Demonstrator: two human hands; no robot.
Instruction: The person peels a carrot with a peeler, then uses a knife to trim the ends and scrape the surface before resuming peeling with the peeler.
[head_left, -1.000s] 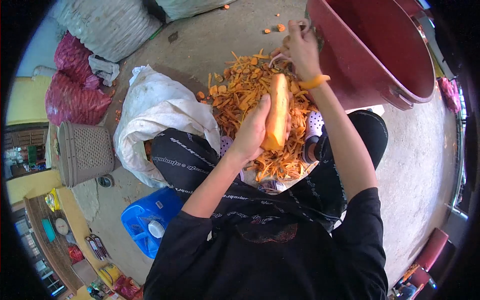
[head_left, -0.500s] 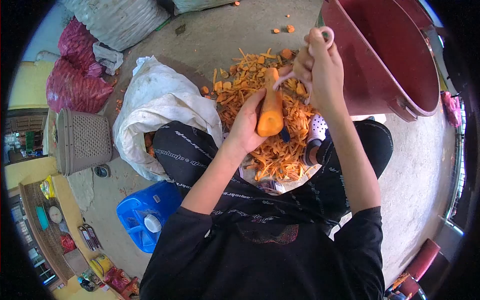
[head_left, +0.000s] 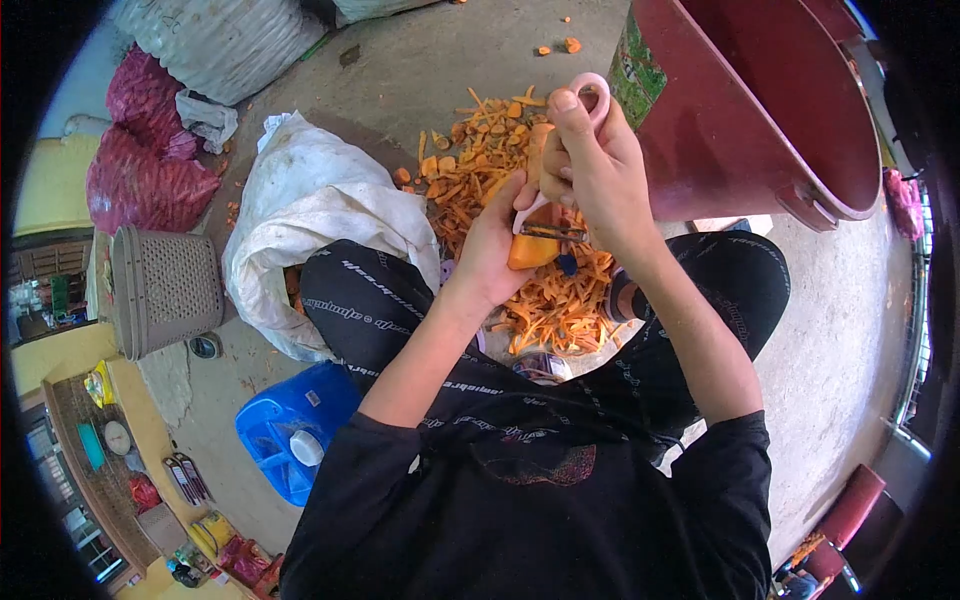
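My left hand (head_left: 493,243) grips an orange carrot (head_left: 530,250) from below, holding it out over my lap. My right hand (head_left: 590,170) is closed on a pink-handled peeler (head_left: 585,105), and its blade rests on the near end of the carrot. Most of the carrot is hidden behind my right hand. Below both hands lies a heap of orange peelings (head_left: 545,300) on the concrete floor.
A big dark red tub (head_left: 760,110) stands at the upper right. A white sack (head_left: 310,215) lies open left of my knee, with a grey basket (head_left: 165,290), red mesh bags (head_left: 140,160) and a blue jerrycan (head_left: 290,430) further left.
My right hand came back from the far end of the carrot to its near end, bringing the peeler down onto it. The left hand drew the carrot slightly closer.
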